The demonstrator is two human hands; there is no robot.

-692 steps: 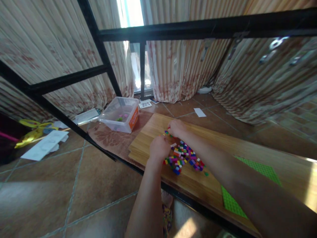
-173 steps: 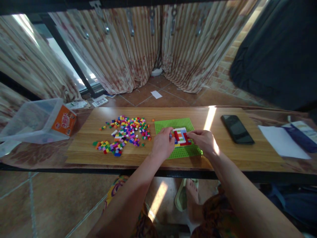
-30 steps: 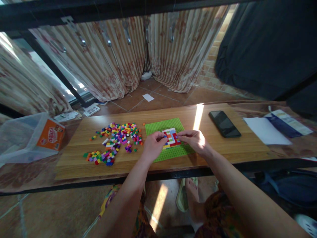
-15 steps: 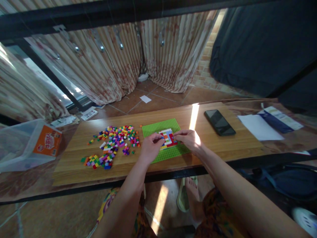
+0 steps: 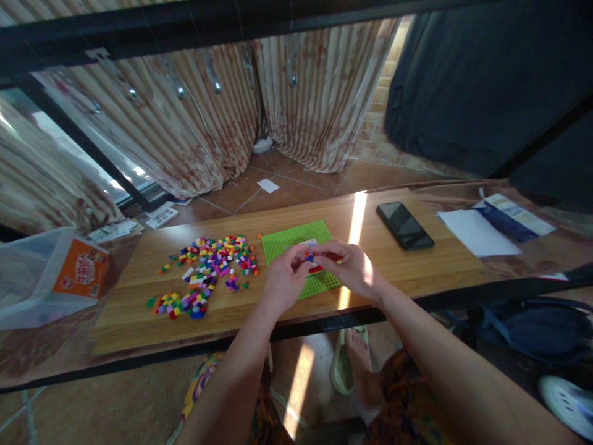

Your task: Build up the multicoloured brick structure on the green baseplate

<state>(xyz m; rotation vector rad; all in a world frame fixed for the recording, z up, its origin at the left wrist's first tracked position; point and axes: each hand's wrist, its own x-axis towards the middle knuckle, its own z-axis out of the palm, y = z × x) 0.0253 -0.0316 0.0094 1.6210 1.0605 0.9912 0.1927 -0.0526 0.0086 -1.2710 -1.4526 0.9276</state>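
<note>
My left hand [image 5: 283, 278] and my right hand [image 5: 353, 269] meet above a green baseplate [image 5: 282, 238]. Between their fingertips is a small blue toy brick [image 5: 309, 258], pinched from both sides. Under the fingers lies a patch of built bricks [image 5: 311, 241], of which a pale edge and some red show; the rest is hidden by my hands. Left of the baseplate, many loose coloured toy bricks [image 5: 217, 262] are spread over the wooden board [image 5: 152, 334].
A black phone [image 5: 404, 225] lies right of the baseplate, with white paper [image 5: 477, 232] and a blue-and-white packet [image 5: 514, 217] beyond it. At the far left stands a clear plastic bin [image 5: 32, 272] with an orange label. The board's front edge is close to my forearms.
My hands were apart over the built bricks; now their fingertips have come together around the blue brick, covering more of the build. The view has shifted slightly.
</note>
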